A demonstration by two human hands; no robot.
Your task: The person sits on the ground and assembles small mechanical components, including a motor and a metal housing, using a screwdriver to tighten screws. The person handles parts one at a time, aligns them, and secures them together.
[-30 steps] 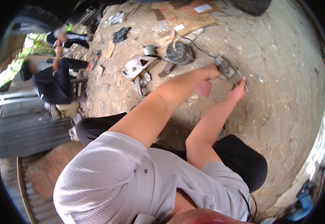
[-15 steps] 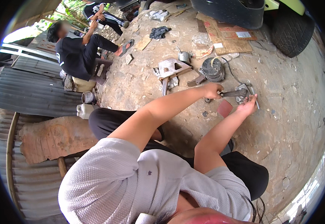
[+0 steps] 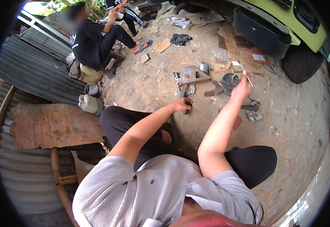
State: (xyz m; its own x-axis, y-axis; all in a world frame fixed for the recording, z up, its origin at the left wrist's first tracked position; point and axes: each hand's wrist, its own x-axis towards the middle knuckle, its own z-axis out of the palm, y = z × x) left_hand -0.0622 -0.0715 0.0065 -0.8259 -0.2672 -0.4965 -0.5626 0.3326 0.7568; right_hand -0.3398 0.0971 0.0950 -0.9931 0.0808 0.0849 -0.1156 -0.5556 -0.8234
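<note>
My right hand [image 3: 243,87] is raised above the ground, shut on a thin metal rod [image 3: 247,77] that sticks up from the fingers. My left hand [image 3: 182,104] is down on the dirt, closed on the handle of a long dark tool [image 3: 184,94] that lies beside a flat angular metal plate [image 3: 192,75]. A small metal part with a dark shaft [image 3: 251,110] lies on the ground right of my right forearm. A round dark coil [image 3: 229,81] sits behind my right hand.
A person in black [image 3: 93,38] sits at the upper left on a low seat. A white jug [image 3: 88,103] and a tin stand near corrugated sheets [image 3: 40,75]. A yellow-green vehicle with a tyre [image 3: 299,64] is at the upper right. Cardboard and rags lie beyond.
My right hand has lifted off the small metal part and now holds the thin rod up. My left hand has moved left to the long tool. The view has tilted up.
</note>
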